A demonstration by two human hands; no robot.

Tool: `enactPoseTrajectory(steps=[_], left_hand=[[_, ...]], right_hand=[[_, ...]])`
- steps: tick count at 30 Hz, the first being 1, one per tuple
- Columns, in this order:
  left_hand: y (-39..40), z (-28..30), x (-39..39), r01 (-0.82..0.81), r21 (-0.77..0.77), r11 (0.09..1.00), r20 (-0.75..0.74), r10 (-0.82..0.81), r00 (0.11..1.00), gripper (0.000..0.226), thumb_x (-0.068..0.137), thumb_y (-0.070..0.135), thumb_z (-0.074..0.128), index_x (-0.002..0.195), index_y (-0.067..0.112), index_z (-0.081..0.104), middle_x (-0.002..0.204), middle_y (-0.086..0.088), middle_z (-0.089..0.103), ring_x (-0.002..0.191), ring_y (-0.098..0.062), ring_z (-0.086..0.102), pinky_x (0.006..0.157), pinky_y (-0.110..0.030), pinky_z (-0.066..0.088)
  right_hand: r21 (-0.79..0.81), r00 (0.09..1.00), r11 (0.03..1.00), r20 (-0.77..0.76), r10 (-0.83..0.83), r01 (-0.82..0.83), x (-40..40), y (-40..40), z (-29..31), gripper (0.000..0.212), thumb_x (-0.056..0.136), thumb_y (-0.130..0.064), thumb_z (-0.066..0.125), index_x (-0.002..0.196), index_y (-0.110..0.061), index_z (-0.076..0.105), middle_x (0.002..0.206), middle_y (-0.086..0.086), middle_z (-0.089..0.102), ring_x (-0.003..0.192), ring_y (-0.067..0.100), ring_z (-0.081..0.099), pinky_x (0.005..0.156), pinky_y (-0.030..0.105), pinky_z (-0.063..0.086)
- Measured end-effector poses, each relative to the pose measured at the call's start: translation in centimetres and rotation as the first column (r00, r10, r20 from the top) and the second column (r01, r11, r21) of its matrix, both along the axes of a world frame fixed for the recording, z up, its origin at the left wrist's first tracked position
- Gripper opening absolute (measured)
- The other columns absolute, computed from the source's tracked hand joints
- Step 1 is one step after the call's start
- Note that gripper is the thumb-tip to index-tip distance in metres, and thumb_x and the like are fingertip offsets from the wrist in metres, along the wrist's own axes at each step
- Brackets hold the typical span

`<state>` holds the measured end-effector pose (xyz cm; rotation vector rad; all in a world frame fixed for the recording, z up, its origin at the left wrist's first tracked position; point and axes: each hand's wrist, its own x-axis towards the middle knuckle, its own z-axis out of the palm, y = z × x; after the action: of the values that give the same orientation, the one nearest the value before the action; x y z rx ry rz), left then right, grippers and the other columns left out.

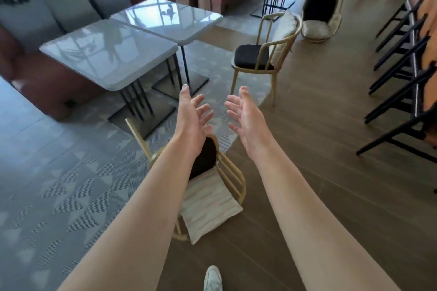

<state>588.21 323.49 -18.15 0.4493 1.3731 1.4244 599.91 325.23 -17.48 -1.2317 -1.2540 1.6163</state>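
A gold-framed chair [233, 173] with a black seat lies tipped over on the floor just in front of me, a cream cushion [208, 205] spilling from it. Both my arms reach forward above it. My left hand [192, 113] and my right hand [246, 113] hang in the air with palms facing each other and fingers spread. Neither hand touches or holds anything.
Two grey glossy tables [108, 52] stand at the left by a red-brown sofa [35, 71]. An upright gold chair [262, 56] is ahead on the right, another tipped chair [319, 16] beyond it. Black stools [402, 92] line the right side. My white shoe [212, 279] shows below.
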Motion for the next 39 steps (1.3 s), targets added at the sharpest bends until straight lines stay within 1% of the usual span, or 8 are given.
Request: enactPoseTrajectory(steps=[3, 10, 16, 21, 24, 27, 31, 39], left_hand=[[1.7, 0.2, -1.8, -0.012, 0.023, 1.000, 0.036, 0.011, 0.999, 0.067, 0.101, 0.066, 0.028, 0.144, 0.020, 0.052, 0.139, -0.007, 0.054, 0.122, -0.024, 0.055, 0.110, -0.047, 0.037], [4.0, 0.3, -4.0, -0.012, 0.047, 0.999, -0.010, 0.012, 1.000, 0.067, 0.101, 0.065, 0.027, 0.147, 0.022, 0.048, 0.146, -0.006, 0.051, 0.128, -0.023, 0.053, 0.118, -0.051, 0.032], [5.1, -0.3, -5.1, -0.120, 0.030, 0.992, -0.009, 0.120, 0.993, 0.067, 0.102, 0.064, 0.028, 0.149, 0.020, 0.046, 0.150, -0.009, 0.048, 0.131, -0.025, 0.052, 0.118, -0.049, 0.031], [5.2, -1.9, -2.4, -0.222, 0.012, 0.975, -0.038, 0.222, 0.974, 0.069, 0.102, 0.064, 0.027, 0.153, 0.019, 0.041, 0.157, -0.011, 0.041, 0.139, -0.026, 0.046, 0.121, -0.052, 0.026], [4.6, -4.0, 0.6, -0.296, -0.029, 0.955, -0.047, 0.295, 0.954, 0.070, 0.102, 0.063, 0.026, 0.154, 0.018, 0.040, 0.157, -0.012, 0.040, 0.140, -0.027, 0.044, 0.122, -0.054, 0.024], [3.5, -6.8, 2.6, -0.372, -0.108, 0.922, -0.037, 0.370, 0.928, 0.071, 0.102, 0.065, 0.024, 0.153, 0.018, 0.041, 0.157, -0.012, 0.040, 0.141, -0.027, 0.044, 0.121, -0.052, 0.024], [1.0, -10.8, 3.9, -0.441, -0.209, 0.873, -0.015, 0.448, 0.894, 0.074, 0.100, 0.069, 0.024, 0.152, 0.020, 0.041, 0.158, -0.011, 0.039, 0.140, -0.026, 0.045, 0.120, -0.050, 0.026], [-2.8, -20.5, 3.3, -0.483, -0.321, 0.815, 0.000, 0.510, 0.860, 0.074, 0.098, 0.070, 0.026, 0.152, 0.023, 0.042, 0.158, -0.009, 0.041, 0.139, -0.024, 0.047, 0.115, -0.048, 0.029]], right_hand=[[0.010, 0.999, 1.000, 0.033, 0.025, -0.026, -1.8, 1.2, 0.0, 0.063, 0.104, -0.058, 0.024, 0.149, -0.019, 0.045, 0.152, 0.002, 0.047, 0.140, 0.020, 0.043, 0.118, 0.043, 0.033], [0.016, 0.999, 0.999, 0.039, 0.035, -0.036, -4.0, 4.2, -0.1, 0.062, 0.105, -0.057, 0.024, 0.148, -0.019, 0.045, 0.151, 0.002, 0.049, 0.139, 0.020, 0.045, 0.117, 0.043, 0.034], [-0.016, 0.989, 0.989, -0.016, 0.149, -0.149, -5.0, 7.0, -0.6, 0.062, 0.105, -0.055, 0.026, 0.151, -0.017, 0.041, 0.153, 0.003, 0.046, 0.141, 0.020, 0.043, 0.120, 0.044, 0.031], [-0.059, 0.970, 0.968, -0.007, 0.242, -0.242, -3.3, 8.5, -2.8, 0.060, 0.104, -0.057, 0.030, 0.149, -0.020, 0.044, 0.148, 0.001, 0.051, 0.136, 0.018, 0.047, 0.118, 0.045, 0.033], [-0.120, 0.947, 0.941, 0.005, 0.320, -0.318, -0.7, 9.2, -4.9, 0.059, 0.105, -0.054, 0.030, 0.148, -0.017, 0.046, 0.146, 0.002, 0.053, 0.135, 0.020, 0.048, 0.117, 0.046, 0.034], [-0.188, 0.925, 0.910, 0.008, 0.379, -0.371, 1.2, 9.5, -7.4, 0.059, 0.105, -0.053, 0.030, 0.147, -0.014, 0.046, 0.146, 0.004, 0.052, 0.136, 0.022, 0.047, 0.117, 0.045, 0.034], [-0.301, 0.911, 0.870, 0.007, 0.412, -0.391, 1.6, 8.9, -11.2, 0.060, 0.105, -0.053, 0.031, 0.146, -0.013, 0.047, 0.145, 0.005, 0.053, 0.136, 0.022, 0.048, 0.116, 0.044, 0.036], [-0.395, 0.889, 0.825, 0.039, 0.455, -0.405, 0.3, 5.1, -20.1, 0.058, 0.105, -0.050, 0.033, 0.148, -0.012, 0.045, 0.148, 0.005, 0.051, 0.137, 0.018, 0.047, 0.118, 0.044, 0.033]])
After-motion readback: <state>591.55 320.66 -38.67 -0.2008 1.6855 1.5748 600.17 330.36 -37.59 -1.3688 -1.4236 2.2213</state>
